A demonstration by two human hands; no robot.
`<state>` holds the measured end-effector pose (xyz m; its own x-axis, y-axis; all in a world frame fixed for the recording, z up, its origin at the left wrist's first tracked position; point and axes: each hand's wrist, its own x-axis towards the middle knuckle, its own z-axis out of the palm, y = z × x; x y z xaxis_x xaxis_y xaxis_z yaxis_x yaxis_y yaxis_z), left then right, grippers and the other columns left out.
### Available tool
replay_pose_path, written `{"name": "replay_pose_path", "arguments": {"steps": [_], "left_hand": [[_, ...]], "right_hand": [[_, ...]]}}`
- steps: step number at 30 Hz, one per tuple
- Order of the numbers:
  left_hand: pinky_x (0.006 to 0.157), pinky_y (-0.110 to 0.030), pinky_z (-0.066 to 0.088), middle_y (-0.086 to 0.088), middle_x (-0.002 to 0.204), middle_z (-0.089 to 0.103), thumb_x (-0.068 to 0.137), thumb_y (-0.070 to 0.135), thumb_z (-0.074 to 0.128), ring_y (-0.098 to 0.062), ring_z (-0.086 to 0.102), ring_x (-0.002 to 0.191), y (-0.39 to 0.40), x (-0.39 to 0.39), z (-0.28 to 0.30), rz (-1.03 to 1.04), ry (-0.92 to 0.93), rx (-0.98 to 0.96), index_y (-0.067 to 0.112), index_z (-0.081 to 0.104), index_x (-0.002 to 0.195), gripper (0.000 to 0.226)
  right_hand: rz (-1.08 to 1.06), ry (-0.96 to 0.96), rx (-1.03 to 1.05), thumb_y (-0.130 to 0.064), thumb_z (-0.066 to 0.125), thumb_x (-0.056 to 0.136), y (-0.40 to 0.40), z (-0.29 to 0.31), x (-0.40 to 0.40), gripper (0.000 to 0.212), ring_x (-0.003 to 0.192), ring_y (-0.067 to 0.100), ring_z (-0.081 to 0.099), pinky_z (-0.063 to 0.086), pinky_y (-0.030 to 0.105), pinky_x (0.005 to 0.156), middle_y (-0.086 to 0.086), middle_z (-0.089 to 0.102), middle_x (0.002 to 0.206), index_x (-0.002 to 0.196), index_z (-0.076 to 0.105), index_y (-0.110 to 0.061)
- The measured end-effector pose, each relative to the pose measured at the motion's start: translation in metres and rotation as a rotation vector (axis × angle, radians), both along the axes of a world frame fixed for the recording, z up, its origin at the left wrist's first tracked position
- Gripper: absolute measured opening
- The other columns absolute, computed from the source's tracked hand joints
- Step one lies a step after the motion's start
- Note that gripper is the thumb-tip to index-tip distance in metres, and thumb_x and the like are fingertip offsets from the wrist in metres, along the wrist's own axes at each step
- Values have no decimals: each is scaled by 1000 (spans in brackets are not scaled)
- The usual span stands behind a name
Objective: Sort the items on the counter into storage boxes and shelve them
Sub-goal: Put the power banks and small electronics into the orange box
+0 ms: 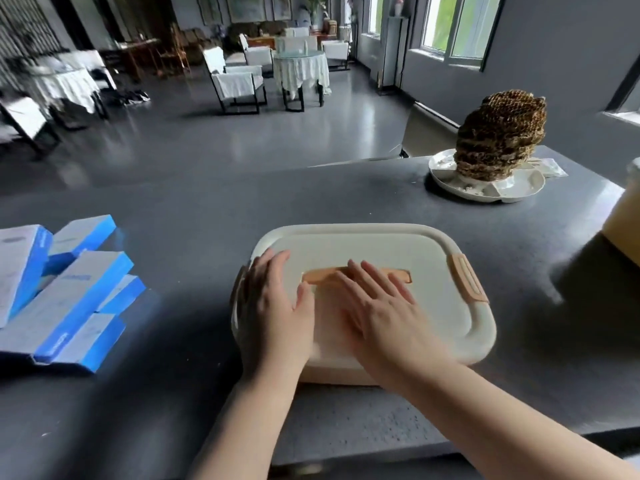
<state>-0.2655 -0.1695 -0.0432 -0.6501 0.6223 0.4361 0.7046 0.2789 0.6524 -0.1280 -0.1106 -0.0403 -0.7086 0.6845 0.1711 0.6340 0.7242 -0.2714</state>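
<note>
My left hand point(273, 303) lies flat on the left part of the storage box's lid point(433, 258), fingers straight and together, holding nothing. My right hand point(377, 306) lies flat beside it near the lid's middle, its straight fingers spread over the orange handle point(318, 276) set into the top. So the one storage box point(481, 337) sits directly under both palms, on the dark speckled counter point(207, 209). It is a smooth cream plastic rectangle with rounded corners, and one orange clasp point(467, 278) shows on its right edge. Well apart to my left lie blue-and-white cardboard cartons point(69, 299), about six, heaped loosely. Far right, one white divided dish point(512, 188) bears one brown, rough honeycomb mass point(498, 133).
</note>
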Motion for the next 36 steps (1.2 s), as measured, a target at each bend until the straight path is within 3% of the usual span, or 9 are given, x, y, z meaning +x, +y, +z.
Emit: {"name": "replay_pose_path", "arguments": {"steps": [2,5,10,13,17,24,29,33,36], "left_hand": [[113,-38,28,-5,147,40,84,22,65,-22,34,137,-10,-26,-5,96,-55,-143,14,42,140,61],[108,-44,35,-9,144,43,80,29,72,-26,43,129,-10,-42,-8,74,-685,-108,14,27,147,82],[88,-44,54,-8,109,68,57,43,83,-26,66,95,-16,-45,-13,126,-997,14,12,53,127,82],[77,-35,55,-1,99,72,67,31,83,-19,68,86,-18,-41,-13,130,-870,86,16,65,111,50],[76,-21,39,12,106,61,73,26,79,-7,57,94,-17,-37,-8,134,-642,83,19,57,129,61],[86,-26,45,3,122,66,82,34,70,-19,61,111,-22,-37,3,122,-377,-118,25,54,134,56],[110,-36,32,4,149,41,92,26,55,-19,40,135,-26,-19,-2,54,-183,-220,24,41,143,53],[113,-47,26,7,136,55,85,37,57,-17,49,128,-29,5,-7,-88,220,-235,24,63,125,43],[108,-42,33,9,131,60,82,48,43,-16,54,122,-29,6,-7,-156,269,-249,25,66,120,50]], "right_hand": [[46,-14,-4,-44,30,97,-3,-1,-14,56,149,13,-2,-1,33,119,-6,4,162,150,13,-39],[52,-32,20,-54,28,96,-1,-4,-22,58,148,12,-5,-4,33,118,-7,1,162,150,9,-42],[54,-35,24,-59,22,93,0,-7,-22,59,148,9,-7,-6,31,119,-10,-1,162,148,6,-46],[47,-14,35,-60,19,93,-1,-8,-21,58,148,8,-7,-8,28,117,-11,1,162,148,7,-47],[38,-6,51,-59,21,93,-2,-10,-21,58,148,8,-5,-5,29,119,-11,4,162,148,9,-46],[37,27,29,-55,22,90,-6,-7,-22,58,148,14,9,3,33,119,-6,19,160,146,24,-40],[41,61,19,-54,29,92,-1,-3,-8,54,147,9,11,11,30,120,-11,21,158,144,28,-42],[-56,53,47,-57,32,91,9,-3,36,55,143,9,27,24,32,116,-14,33,153,142,38,-38],[-154,80,66,-59,33,86,10,-4,65,58,138,9,36,29,35,114,-15,42,148,138,47,-37]]}}
